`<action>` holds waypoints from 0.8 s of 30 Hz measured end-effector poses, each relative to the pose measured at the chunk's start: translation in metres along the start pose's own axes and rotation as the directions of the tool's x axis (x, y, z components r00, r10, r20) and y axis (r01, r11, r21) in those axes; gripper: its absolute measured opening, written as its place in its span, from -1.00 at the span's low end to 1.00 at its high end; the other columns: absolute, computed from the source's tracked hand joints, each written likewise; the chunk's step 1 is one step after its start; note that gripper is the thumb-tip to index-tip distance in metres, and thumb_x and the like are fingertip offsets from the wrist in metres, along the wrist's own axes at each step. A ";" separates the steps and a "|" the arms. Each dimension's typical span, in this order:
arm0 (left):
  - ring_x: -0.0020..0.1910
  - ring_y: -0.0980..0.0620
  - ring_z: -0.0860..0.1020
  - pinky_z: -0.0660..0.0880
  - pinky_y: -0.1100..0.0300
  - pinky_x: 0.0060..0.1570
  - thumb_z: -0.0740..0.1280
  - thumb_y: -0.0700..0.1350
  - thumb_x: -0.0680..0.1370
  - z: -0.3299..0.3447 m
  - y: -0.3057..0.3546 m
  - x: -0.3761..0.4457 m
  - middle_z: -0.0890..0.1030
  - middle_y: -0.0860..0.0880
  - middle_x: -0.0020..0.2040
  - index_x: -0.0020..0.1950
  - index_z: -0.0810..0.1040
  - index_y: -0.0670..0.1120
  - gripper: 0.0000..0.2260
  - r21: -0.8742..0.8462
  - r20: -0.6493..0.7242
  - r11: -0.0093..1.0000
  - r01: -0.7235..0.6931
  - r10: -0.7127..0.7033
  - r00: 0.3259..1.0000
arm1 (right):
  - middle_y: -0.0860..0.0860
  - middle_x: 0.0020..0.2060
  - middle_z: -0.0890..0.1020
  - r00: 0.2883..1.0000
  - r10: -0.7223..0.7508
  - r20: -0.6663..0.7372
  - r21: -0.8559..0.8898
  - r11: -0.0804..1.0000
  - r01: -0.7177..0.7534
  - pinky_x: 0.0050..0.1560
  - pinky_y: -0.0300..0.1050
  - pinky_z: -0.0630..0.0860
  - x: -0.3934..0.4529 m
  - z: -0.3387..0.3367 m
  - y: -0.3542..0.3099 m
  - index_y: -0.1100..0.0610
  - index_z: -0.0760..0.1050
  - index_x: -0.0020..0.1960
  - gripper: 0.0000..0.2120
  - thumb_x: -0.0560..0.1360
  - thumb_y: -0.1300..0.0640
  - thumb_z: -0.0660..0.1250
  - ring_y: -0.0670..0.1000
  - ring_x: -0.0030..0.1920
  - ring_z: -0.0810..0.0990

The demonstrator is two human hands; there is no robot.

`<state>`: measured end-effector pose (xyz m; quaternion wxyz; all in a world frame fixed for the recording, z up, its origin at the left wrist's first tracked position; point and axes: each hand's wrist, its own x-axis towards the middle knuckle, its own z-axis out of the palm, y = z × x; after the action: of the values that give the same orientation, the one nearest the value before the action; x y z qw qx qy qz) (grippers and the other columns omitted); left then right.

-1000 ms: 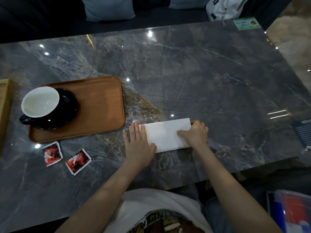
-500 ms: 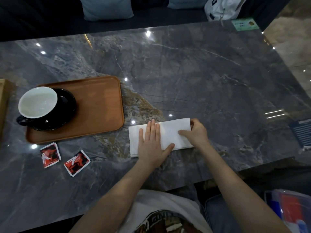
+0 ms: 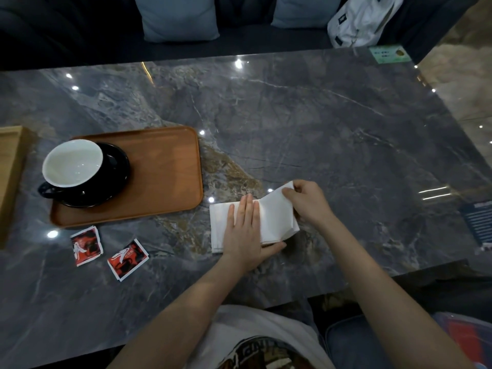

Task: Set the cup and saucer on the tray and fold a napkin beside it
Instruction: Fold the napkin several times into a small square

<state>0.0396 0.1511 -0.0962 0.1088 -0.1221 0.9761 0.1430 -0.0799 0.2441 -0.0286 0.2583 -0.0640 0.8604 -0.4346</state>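
Napkin [image 3: 274, 217] lies on the table [image 3: 319, 129] just right of the tray [image 3: 165, 177]. Left hand [image 3: 246, 235] presses it flat, fingers together; right hand [image 3: 308, 202] fingers pinch its raised right edge. Cup [image 3: 72, 163] sits on saucer [image 3: 111, 179] on the tray.

The desk [image 3: 306, 123] was polished grey stone with pale veins and brown patches, glossy enough to mirror the ceiling lights as bright spots. On it the tray [image 3: 165, 171] looked like smooth, matt reddish-brown wood, while the saucer [image 3: 117, 166] and the outside of the cup [image 3: 73, 162] were shiny black glazed ceramic, the cup's inside glossy white. The napkin [image 3: 274, 217] was soft, matt white paper, and the two sachets [image 3: 86, 245] seemed printed red-and-black paper with white edges.
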 end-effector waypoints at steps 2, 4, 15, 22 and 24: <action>0.41 -0.20 0.31 0.01 -0.07 0.36 -0.01 0.48 0.32 -0.002 0.001 0.000 0.35 -0.25 0.41 0.38 0.31 -0.30 -0.03 0.007 0.029 1.000 -0.006 0.006 1.000 | 0.17 -0.29 0.53 1.000 -0.012 0.010 0.010 1.000 0.012 -0.26 -0.08 0.39 0.001 0.003 -0.007 0.42 0.51 -0.09 -0.79 0.48 0.25 0.23 0.06 -0.25 0.48; 0.39 -0.20 0.33 0.04 -0.08 0.35 0.00 0.47 0.30 -0.004 0.001 0.001 0.38 -0.26 0.39 0.37 0.35 -0.31 -0.02 0.001 0.045 1.000 -0.015 0.015 0.999 | 0.13 -0.25 0.56 0.999 -0.029 0.024 0.006 1.000 0.029 -0.24 -0.03 0.46 0.002 0.009 -0.016 0.36 0.55 -0.04 -0.82 0.47 0.25 0.25 0.05 -0.22 0.52; 0.45 0.03 0.19 0.16 0.13 0.38 0.33 0.28 0.37 -0.060 -0.008 -0.030 0.23 -0.04 0.48 0.51 0.03 -0.09 -0.12 -0.592 -0.003 0.803 0.068 -0.086 0.996 | -0.10 -0.42 0.47 0.970 -0.105 0.220 -0.139 0.981 0.138 -0.53 -0.39 0.30 0.008 0.033 -0.051 0.04 0.53 -0.10 -0.87 0.44 0.23 0.27 -0.15 -0.48 0.43; 0.35 0.06 0.35 0.33 0.21 0.26 0.42 0.14 0.40 -0.055 -0.013 -0.043 0.41 0.00 0.36 0.43 0.26 -0.03 -0.32 -0.704 0.095 0.707 0.065 0.003 0.995 | -0.14 -0.43 0.40 0.922 -0.169 0.349 -0.216 0.943 0.254 -0.53 -0.43 0.27 0.004 0.041 -0.067 0.07 0.54 -0.07 -0.89 0.47 0.22 0.27 -0.18 -0.42 0.36; 0.51 0.02 0.04 0.04 0.16 0.46 0.32 0.17 0.47 -0.039 -0.014 -0.039 0.05 -0.07 0.54 0.52 0.01 -0.16 -0.20 -0.530 0.145 0.847 0.039 0.045 0.988 | -0.16 -0.39 0.44 0.937 -0.145 0.318 -0.179 0.961 0.210 -0.45 -0.41 0.29 0.007 0.037 -0.064 0.13 0.58 -0.01 -0.84 0.48 0.24 0.26 -0.19 -0.38 0.39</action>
<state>0.0736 0.1340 -0.0538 0.1446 -0.1345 0.8874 0.4165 -0.0749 0.1759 0.0000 0.3379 -0.2344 0.8425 -0.3480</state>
